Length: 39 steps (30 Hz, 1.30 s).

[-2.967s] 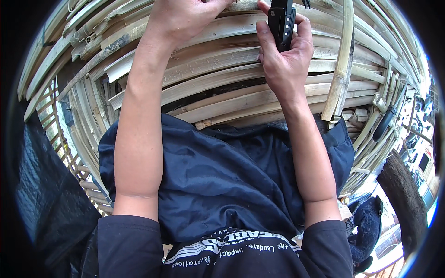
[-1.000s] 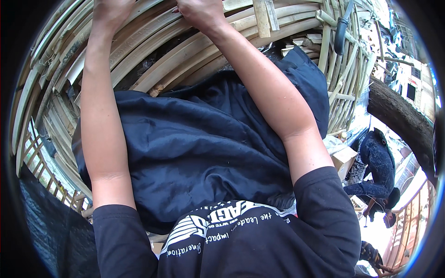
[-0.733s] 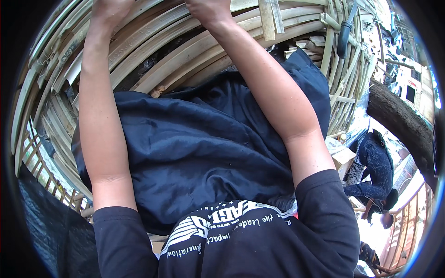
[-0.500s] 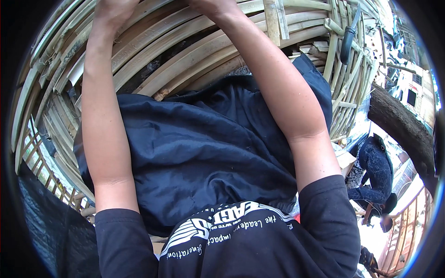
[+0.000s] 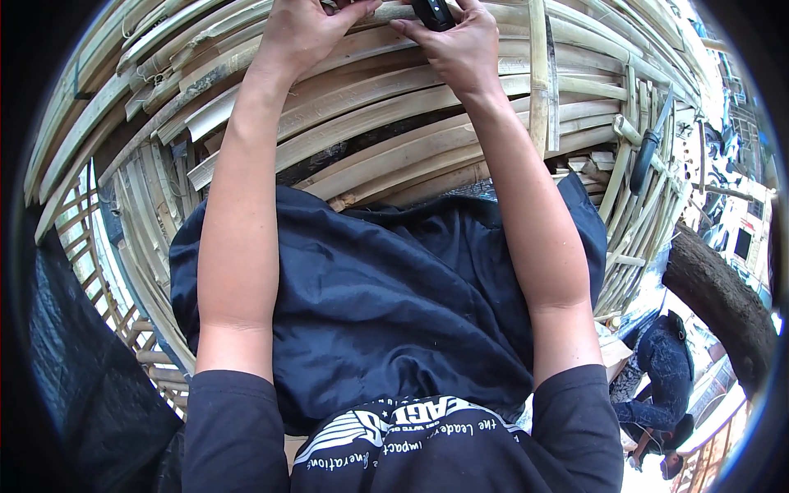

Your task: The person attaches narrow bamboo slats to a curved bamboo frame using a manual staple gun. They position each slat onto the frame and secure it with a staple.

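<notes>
Both hands are at the top edge, over rows of split bamboo strips point(image 5: 378, 107). My right hand point(image 5: 467, 51) is closed around a black object point(image 5: 433, 13) with small pale dots on it. Only its lower end shows, so its kind is unclear. To the left, my left hand point(image 5: 302, 34) has its fingers curled in and the thumb pointing toward the right hand. Whatever it may hold is cut off by the frame.
Dark blue cloth point(image 5: 386, 287) covers my lap. A dark-handled knife point(image 5: 646, 156) rests among bamboo slats on the right. An upright bamboo piece point(image 5: 538, 82) crosses the strips. At the right are a thick log point(image 5: 715, 283) and another person point(image 5: 664, 361).
The view has shifted, so my hands and the strips sit lower and farther right in it. More of both hands shows, and the black object in my right hand has come into sight.
</notes>
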Tool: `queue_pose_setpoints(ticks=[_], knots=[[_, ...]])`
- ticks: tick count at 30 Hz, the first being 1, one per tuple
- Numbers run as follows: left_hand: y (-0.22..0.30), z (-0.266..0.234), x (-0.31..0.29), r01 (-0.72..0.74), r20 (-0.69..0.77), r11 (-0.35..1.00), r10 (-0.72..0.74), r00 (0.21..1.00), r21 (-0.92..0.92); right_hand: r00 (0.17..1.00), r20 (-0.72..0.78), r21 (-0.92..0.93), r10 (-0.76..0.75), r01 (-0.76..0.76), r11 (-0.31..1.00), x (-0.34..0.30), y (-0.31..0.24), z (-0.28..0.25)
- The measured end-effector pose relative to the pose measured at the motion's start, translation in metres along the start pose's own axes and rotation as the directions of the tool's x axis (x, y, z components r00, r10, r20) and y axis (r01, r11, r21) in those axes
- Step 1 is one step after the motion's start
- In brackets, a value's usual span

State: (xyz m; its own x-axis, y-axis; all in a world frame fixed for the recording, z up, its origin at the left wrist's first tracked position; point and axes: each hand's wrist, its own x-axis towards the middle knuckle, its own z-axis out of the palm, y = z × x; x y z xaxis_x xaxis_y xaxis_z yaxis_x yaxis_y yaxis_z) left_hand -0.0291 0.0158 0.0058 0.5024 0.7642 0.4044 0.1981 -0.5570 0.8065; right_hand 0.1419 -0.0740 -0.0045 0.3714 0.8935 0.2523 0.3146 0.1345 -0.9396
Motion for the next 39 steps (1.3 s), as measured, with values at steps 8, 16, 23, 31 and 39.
queue_pose_setpoints(ticks=[8, 16, 23, 31, 39], knots=[[-0.001, 0.0, 0.0, -0.013, 0.011, 1.0, 0.013, 1.0, 0.017, 0.997, 0.02, 0.044, 0.079, -0.08, 0.996, 0.0, -0.002, -0.001], [-0.003, 0.003, -0.003, -0.014, 0.006, 1.0, 0.014, 1.0, -0.006, 0.998, -0.009, -0.004, 0.064, -0.065, 0.998, -0.003, -0.003, 0.001], [-0.005, 0.005, -0.004, -0.058, -0.011, 0.996, 0.059, 0.998, 0.072, 0.999, -0.029, -0.015, 0.03, -0.03, 0.999, -0.003, 0.002, 0.001], [-0.002, 0.004, -0.003, -0.05, -0.031, 0.994, 0.053, 0.998, 0.094, 0.999, -0.03, -0.024, 0.046, -0.047, 0.999, -0.004, -0.005, 0.001], [0.004, 0.001, -0.004, -0.035, -0.016, 0.995, 0.037, 0.999, 0.095, 0.998, -0.032, 0.005, 0.051, -0.051, 0.999, -0.004, -0.004, 0.002]])
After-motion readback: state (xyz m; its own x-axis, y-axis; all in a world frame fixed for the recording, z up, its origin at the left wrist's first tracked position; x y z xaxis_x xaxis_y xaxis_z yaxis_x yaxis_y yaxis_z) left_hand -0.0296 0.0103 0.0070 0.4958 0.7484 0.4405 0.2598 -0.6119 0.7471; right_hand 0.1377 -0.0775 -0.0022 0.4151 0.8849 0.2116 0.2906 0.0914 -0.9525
